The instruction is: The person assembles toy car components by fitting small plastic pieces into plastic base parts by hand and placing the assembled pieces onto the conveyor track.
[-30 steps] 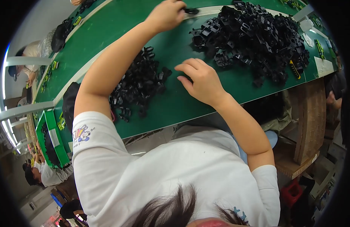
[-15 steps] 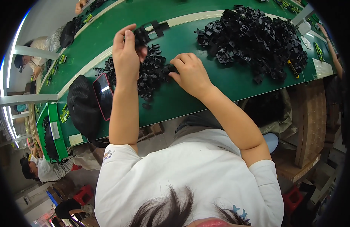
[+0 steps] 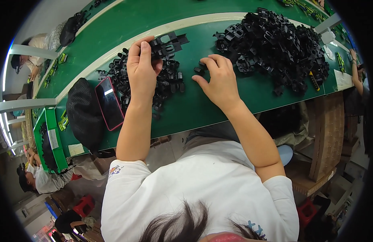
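Note:
My left hand (image 3: 143, 68) grips a black plastic frame part (image 3: 168, 43) with square openings, raised over a pile of small black plastic parts (image 3: 170, 74). To the right, my right hand (image 3: 219, 80) has a small black plastic part (image 3: 199, 69) between its thumb and index fingertips, above the green tabletop. The thumb and index finger are curved around that small part, and the other fingers are bent. My left palm and fingers partly hide the rear of the frame part.
A large heap of black plastic frames (image 3: 271, 48) lies at the right, a yellow-and-black cutter (image 3: 314, 80) at its edge. On the left are a red-edged phone (image 3: 110, 103), a black mesh bag (image 3: 85, 115) and a green bin (image 3: 59, 151). Co-workers sit along the far left.
My right hand has moved right, away from the small pile, with the small part at its fingertips. My left hand has shifted slightly right and nearer, still holding the frame part.

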`<state>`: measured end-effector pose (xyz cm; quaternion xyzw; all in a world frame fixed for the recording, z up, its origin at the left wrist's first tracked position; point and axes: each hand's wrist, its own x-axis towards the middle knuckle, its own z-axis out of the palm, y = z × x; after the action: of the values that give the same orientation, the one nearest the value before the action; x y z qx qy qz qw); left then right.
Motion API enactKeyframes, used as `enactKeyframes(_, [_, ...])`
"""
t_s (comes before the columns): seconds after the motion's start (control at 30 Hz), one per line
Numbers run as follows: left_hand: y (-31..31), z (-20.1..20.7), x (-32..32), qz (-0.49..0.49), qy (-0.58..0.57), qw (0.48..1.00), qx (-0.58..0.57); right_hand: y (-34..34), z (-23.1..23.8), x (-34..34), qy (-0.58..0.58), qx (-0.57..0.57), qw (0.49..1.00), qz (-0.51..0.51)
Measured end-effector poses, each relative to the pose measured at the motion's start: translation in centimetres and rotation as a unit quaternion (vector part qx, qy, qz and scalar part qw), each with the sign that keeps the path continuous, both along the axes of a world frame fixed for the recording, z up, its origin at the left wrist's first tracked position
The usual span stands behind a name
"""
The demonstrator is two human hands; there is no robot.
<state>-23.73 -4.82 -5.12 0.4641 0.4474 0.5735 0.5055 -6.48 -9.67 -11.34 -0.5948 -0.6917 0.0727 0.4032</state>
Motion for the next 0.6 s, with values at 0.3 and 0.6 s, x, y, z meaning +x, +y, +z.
enactKeyframes(0.3, [-1.5,-1.0,1.7,-0.115,0.031,0.992,-0.027,-1.0,7.7,3.4,0.036,0.1,0.988,0.113])
enactKeyframes(0.6, [-3.1,-2.1,3.1,-0.145,0.105,0.984,0.009,-2.5,9.5,3.3,-0.167,0.002,0.974,0.154])
